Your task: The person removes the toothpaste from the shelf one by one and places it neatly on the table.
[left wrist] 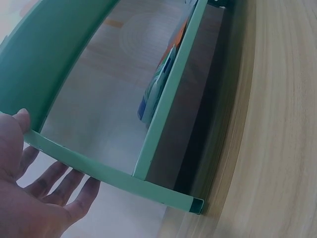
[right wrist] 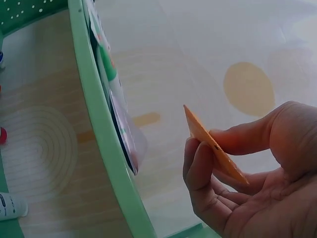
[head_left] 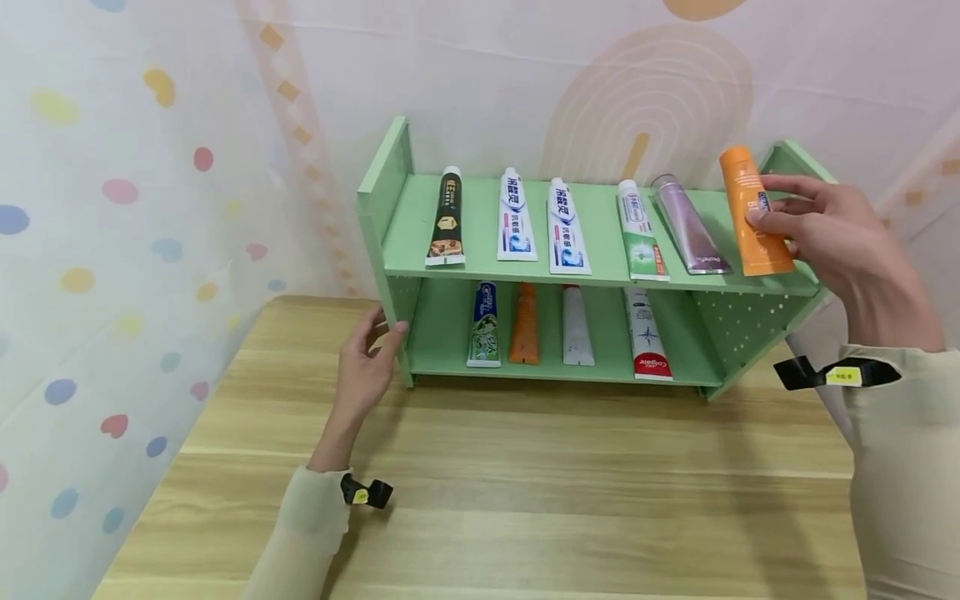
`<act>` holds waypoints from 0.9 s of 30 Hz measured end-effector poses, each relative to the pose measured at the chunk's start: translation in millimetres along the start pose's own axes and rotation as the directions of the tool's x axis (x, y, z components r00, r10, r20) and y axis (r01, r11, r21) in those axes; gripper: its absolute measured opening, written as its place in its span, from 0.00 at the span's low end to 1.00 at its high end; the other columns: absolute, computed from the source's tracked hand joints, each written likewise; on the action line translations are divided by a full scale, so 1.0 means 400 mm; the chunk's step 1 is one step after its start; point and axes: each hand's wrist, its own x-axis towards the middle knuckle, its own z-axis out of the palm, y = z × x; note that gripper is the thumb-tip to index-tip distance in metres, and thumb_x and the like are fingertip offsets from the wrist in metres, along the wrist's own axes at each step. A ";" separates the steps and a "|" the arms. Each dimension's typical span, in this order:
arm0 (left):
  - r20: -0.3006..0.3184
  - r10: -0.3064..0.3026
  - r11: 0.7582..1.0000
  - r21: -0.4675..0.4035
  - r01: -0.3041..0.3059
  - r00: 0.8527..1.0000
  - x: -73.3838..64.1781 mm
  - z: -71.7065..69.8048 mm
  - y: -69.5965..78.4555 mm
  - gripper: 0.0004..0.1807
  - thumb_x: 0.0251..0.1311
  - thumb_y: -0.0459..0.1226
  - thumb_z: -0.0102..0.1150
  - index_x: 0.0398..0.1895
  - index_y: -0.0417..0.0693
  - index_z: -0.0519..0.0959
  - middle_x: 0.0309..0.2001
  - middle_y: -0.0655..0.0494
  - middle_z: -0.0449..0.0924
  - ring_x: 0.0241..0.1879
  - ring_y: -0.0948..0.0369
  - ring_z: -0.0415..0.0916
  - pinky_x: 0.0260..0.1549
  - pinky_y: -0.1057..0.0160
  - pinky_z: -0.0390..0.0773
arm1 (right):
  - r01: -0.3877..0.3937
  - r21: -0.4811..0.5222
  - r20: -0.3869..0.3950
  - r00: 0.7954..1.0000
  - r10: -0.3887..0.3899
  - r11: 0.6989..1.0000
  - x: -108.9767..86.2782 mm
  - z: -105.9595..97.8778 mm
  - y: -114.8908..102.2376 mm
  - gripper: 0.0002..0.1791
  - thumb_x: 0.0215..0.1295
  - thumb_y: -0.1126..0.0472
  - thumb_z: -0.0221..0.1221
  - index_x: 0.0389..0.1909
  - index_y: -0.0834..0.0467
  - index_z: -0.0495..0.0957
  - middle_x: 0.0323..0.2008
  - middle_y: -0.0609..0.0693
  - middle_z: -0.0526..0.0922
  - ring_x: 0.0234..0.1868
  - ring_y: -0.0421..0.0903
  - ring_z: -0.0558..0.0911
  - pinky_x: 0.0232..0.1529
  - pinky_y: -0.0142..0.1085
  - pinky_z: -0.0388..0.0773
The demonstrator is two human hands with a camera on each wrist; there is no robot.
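Note:
In the head view, my right hand (head_left: 840, 229) pinches an orange squeeze tube (head_left: 753, 221) between thumb and fingers, cap end up, over the right end of the green shelf's (head_left: 465, 276) upper tier. Seen almost edge-on in the right wrist view, the same tube (right wrist: 218, 153) is apart from the rack there. My left hand (head_left: 363, 362) holds the shelf's left side panel, with the thumb at its front edge and the fingers along its outer face (left wrist: 64, 153). A purple tube (head_left: 688, 227) lies nearest the orange one.
Along the upper tier lie a black toothpaste tube (head_left: 447, 218), two white-and-blue tubes (head_left: 516, 218) and a white-green tube (head_left: 641, 233). Several tubes are on the lower tier, including a red-ended Colgate tube (head_left: 647, 337). The rack stands on a wooden table (head_left: 562, 483) against a patterned cloth (head_left: 480, 83).

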 end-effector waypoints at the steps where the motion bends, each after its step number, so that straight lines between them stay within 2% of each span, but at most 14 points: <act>1: -0.004 -0.002 1.000 0.003 0.002 1.000 -0.001 -0.001 0.000 0.28 0.75 0.46 0.56 0.74 0.49 0.69 0.66 0.38 0.74 0.63 0.56 0.74 0.47 0.75 0.80 | 0.006 0.007 0.002 1.000 -0.006 1.000 -0.004 0.003 0.000 0.38 0.72 0.50 0.62 0.79 0.44 0.58 0.47 0.34 0.75 0.40 0.32 0.80 0.36 0.27 0.79; 3: -0.010 -0.002 1.000 0.011 0.002 1.000 -0.002 -0.002 -0.001 0.28 0.75 0.46 0.56 0.74 0.50 0.69 0.65 0.40 0.74 0.62 0.59 0.74 0.47 0.74 0.80 | 0.024 0.014 0.004 1.000 -0.024 1.000 -0.013 0.007 0.001 0.38 0.72 0.51 0.62 0.79 0.44 0.59 0.48 0.34 0.75 0.40 0.32 0.80 0.37 0.26 0.81; 10: -0.002 0.005 1.000 0.021 -0.005 1.000 -0.001 -0.002 -0.001 0.28 0.75 0.45 0.56 0.74 0.48 0.69 0.64 0.43 0.76 0.60 0.65 0.75 0.48 0.71 0.82 | 0.108 0.181 0.001 0.994 -0.110 0.978 -0.048 0.016 0.019 0.37 0.68 0.60 0.66 0.76 0.50 0.63 0.41 0.37 0.83 0.37 0.37 0.84 0.34 0.29 0.83; 12: -0.009 0.009 1.000 0.025 -0.009 1.000 0.001 -0.004 0.000 0.28 0.75 0.45 0.56 0.74 0.48 0.69 0.64 0.42 0.76 0.59 0.65 0.75 0.48 0.73 0.82 | 0.126 0.171 -0.010 0.992 -0.126 0.977 -0.057 0.022 0.025 0.37 0.68 0.60 0.66 0.76 0.50 0.64 0.43 0.37 0.82 0.38 0.37 0.84 0.35 0.30 0.82; 15: -0.021 0.011 0.999 0.033 -0.010 1.000 -0.001 -0.012 -0.001 0.27 0.75 0.45 0.56 0.74 0.48 0.69 0.64 0.39 0.75 0.59 0.66 0.75 0.48 0.75 0.81 | 0.144 0.103 -0.021 0.990 -0.143 0.984 -0.069 0.036 0.033 0.36 0.70 0.57 0.65 0.76 0.47 0.64 0.46 0.36 0.80 0.39 0.35 0.84 0.36 0.30 0.80; 18: -0.016 0.001 0.999 0.036 -0.001 1.000 -0.003 -0.015 -0.005 0.27 0.75 0.46 0.55 0.74 0.50 0.69 0.64 0.40 0.75 0.59 0.67 0.75 0.47 0.75 0.81 | 0.163 0.103 -0.031 0.987 -0.161 0.981 -0.083 0.041 0.043 0.34 0.70 0.58 0.65 0.75 0.47 0.66 0.46 0.35 0.80 0.38 0.35 0.84 0.35 0.30 0.80; 27: -0.004 0.003 1.000 0.030 -0.003 1.000 -0.002 0.000 -0.009 0.28 0.75 0.47 0.56 0.73 0.49 0.70 0.64 0.39 0.75 0.58 0.67 0.76 0.47 0.69 0.82 | 0.217 0.256 -0.061 0.976 -0.209 0.942 -0.125 0.046 0.089 0.32 0.67 0.66 0.66 0.70 0.49 0.70 0.43 0.40 0.82 0.36 0.36 0.84 0.31 0.28 0.81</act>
